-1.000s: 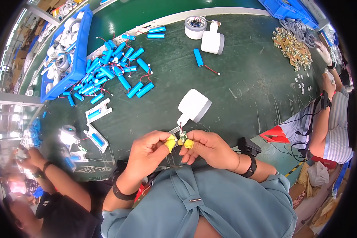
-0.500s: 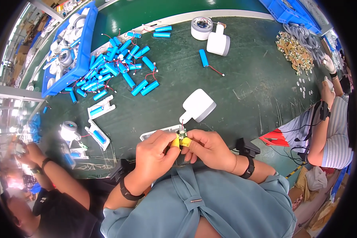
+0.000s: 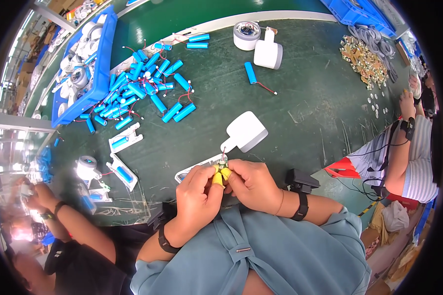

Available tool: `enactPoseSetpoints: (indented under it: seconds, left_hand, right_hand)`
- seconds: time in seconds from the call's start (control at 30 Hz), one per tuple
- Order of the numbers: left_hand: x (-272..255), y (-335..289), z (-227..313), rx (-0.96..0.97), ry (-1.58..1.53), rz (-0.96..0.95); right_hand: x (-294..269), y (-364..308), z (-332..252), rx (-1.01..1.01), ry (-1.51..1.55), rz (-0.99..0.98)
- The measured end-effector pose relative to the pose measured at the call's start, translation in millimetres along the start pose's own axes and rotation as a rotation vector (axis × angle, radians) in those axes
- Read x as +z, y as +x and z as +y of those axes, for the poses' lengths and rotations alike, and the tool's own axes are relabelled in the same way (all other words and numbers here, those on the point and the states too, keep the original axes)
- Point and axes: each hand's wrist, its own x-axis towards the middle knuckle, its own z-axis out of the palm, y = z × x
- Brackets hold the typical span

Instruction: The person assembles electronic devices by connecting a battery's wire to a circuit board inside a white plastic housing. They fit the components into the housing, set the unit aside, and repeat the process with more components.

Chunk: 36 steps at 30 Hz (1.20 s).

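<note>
In front of my body, a small green circuit board point(image 3: 223, 161) is pinched between my left hand point(image 3: 198, 194) and my right hand point(image 3: 257, 185). Yellow finger covers sit on fingertips of both hands, thumbs close together below the board. A thin reddish wire rises from the board to the stem of a white round-headed housing point(image 3: 246, 131), which lies just beyond my fingers. Partly hidden behind my left hand is a white tray-like handle shell point(image 3: 184, 174). My fingers cover most of the board's lower part.
Loose blue batteries point(image 3: 138, 88) with wires are heaped at the far left beside a blue crate point(image 3: 106, 64) of white parts. Two white housings point(image 3: 268, 53) and a single battery point(image 3: 250, 73) lie farther out. Small boards point(image 3: 364, 61) are piled far right. Co-workers sit at both sides.
My hands have drawn closer together around the board, the left shifting slightly right and the right slightly left. At the right, the co-worker's hands have moved a little.
</note>
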Motion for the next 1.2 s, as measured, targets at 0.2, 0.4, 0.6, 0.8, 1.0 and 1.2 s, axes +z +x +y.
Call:
enactPoseSetpoints:
  seconds: [0.2,0.4,0.6,0.8,1.0,1.2]
  left_hand:
    - [-0.4,-0.3,-4.1,0.145,0.110,-0.013]
    - [-16.4,17.1,0.1,0.054,0.073,-0.186]
    - [-21.8,21.1,-8.3,-0.304,-0.351,-0.248]
    - [-12.4,27.4,5.0,-0.389,-0.266,-0.228]
    - [-6.7,23.6,0.1,-0.324,-0.201,-0.125]
    - [-6.0,24.0,0.1,-0.380,-0.196,-0.133]
  right_hand:
    - [0.5,1.2,8.5,-0.135,-0.133,0.028]
    - [-0.9,0.2,2.5,-0.055,-0.028,0.029]
    - [1.9,-1.5,9.8,-0.233,-0.226,0.112]
    - [2.0,-2.0,15.3,-0.299,-0.272,0.110]
    - [0.7,-2.9,9.5,-0.277,-0.261,0.127]
    - [4.6,-2.3,19.8,-0.285,-0.229,0.122]
